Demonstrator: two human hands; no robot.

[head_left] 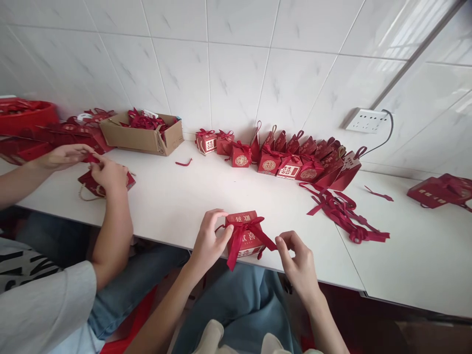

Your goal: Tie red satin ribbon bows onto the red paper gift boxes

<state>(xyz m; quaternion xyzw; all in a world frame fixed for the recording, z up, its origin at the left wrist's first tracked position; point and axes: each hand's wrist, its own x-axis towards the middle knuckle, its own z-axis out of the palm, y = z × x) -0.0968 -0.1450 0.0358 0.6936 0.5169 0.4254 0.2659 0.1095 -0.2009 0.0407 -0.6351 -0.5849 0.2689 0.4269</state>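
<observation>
A small red gift box [253, 237] with printed characters sits at the table's front edge. Around its top runs a dark red ribbon [241, 236], tied in a bow, with one tail hanging over the near side. My left hand [211, 237] grips the box's left side, its thumb at the top near the bow and its other fingers partly hidden behind. On the right, my right hand [298, 260] pinches the end of the ribbon's right tail between thumb and fingertips, pulled out from the box.
Finished red boxes [269, 162] and folded box pieces [328, 157] line the wall. Loose ribbons [346, 214] lie to the right, near another red box [438, 191]. A cardboard box [136, 140] holds ribbons. At left, a co-worker's hands [108, 172] handle a red box [92, 184].
</observation>
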